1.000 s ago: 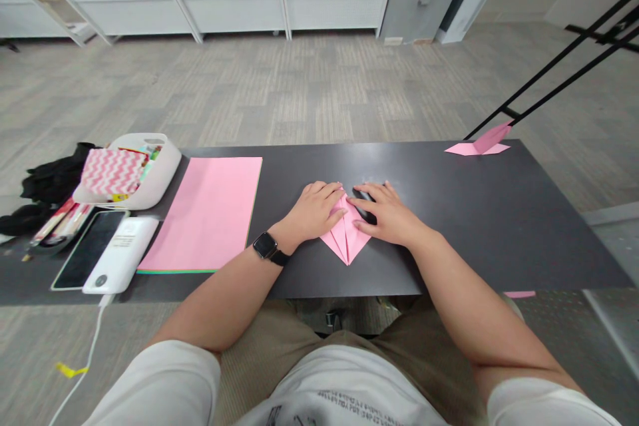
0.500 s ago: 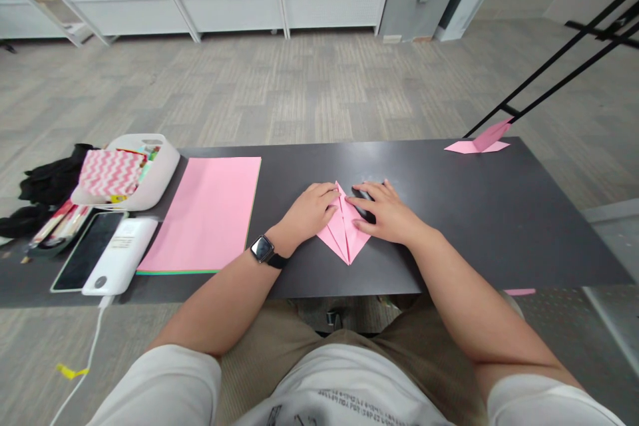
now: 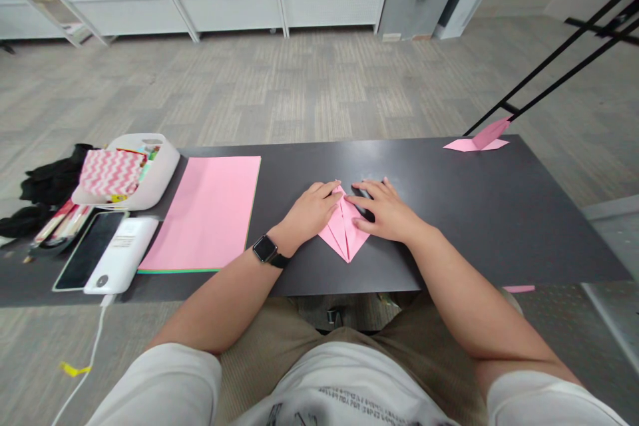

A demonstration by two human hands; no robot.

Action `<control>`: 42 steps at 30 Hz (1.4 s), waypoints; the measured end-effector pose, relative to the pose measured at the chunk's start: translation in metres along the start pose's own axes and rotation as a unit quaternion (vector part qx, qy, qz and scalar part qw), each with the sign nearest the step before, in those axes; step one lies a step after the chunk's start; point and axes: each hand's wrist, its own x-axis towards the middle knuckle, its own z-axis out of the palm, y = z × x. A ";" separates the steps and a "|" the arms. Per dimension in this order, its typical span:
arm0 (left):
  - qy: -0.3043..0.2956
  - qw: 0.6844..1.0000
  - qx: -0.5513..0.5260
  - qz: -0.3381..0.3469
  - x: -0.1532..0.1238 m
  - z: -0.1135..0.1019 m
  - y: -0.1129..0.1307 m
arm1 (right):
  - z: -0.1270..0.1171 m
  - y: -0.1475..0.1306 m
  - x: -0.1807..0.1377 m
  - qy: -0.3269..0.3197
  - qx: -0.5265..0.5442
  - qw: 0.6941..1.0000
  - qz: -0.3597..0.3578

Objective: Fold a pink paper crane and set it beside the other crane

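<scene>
left hand point(image 3: 312, 208), grip spread, touching folded pink paper point(image 3: 348, 231), right hand point(image 3: 385, 213) likewise, over black object point(image 3: 366, 214)

At frame centre, the left hand point(image 3: 310, 210) and right hand point(image 3: 388, 213) rest on folded paper point(image 3: 345, 234) (a black object point(image 3: 368, 214) shows under the right); left of centre, a paper stack point(image 3: 204, 213).

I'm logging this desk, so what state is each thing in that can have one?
Pink diamond-shaped paper: folded, touched by left hand and right hand.
Pink rectangular paper stack: unfolded, flat.
Pink winged paper shape: folded, one part raised.
White rounded plastic basket: open, holding items.
Black rectangular phone: screen dark.
White rectangular device: white cable attached.
Square black watch: worn, screen dark.
Small black object: partly covered.
</scene>
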 end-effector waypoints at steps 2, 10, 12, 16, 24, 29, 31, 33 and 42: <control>-0.003 1.000 0.003 0.009 0.000 0.000 0.000 | 0.000 0.000 0.000 0.000 0.001 1.000 -0.001; -0.007 1.000 0.012 0.007 -0.001 0.001 0.000 | -0.002 -0.001 0.000 -0.003 0.000 1.000 0.004; -0.006 1.000 0.012 0.010 -0.001 0.001 -0.001 | -0.002 -0.001 0.000 -0.003 0.001 1.000 0.005; -0.003 1.000 0.008 0.010 -0.001 0.003 -0.003 | -0.001 0.001 0.000 -0.006 0.004 1.000 0.006; 0.005 0.999 -0.039 -0.006 -0.002 0.000 -0.007 | 0.000 0.002 -0.001 -0.004 0.008 1.000 0.007; -0.002 0.999 -0.046 -0.009 -0.005 -0.001 -0.006 | 0.000 0.003 -0.001 0.003 0.003 1.000 0.003; -0.006 0.999 -0.046 -0.018 -0.005 -0.001 -0.005 | 0.000 0.003 -0.001 0.006 0.000 1.000 0.002; -0.005 0.999 -0.042 -0.022 -0.005 0.000 -0.004 | 0.001 0.004 -0.001 0.009 -0.002 1.000 0.003; 0.021 0.998 -0.004 -0.060 -0.001 0.002 -0.001 | 0.003 0.002 0.000 0.014 -0.012 1.000 0.009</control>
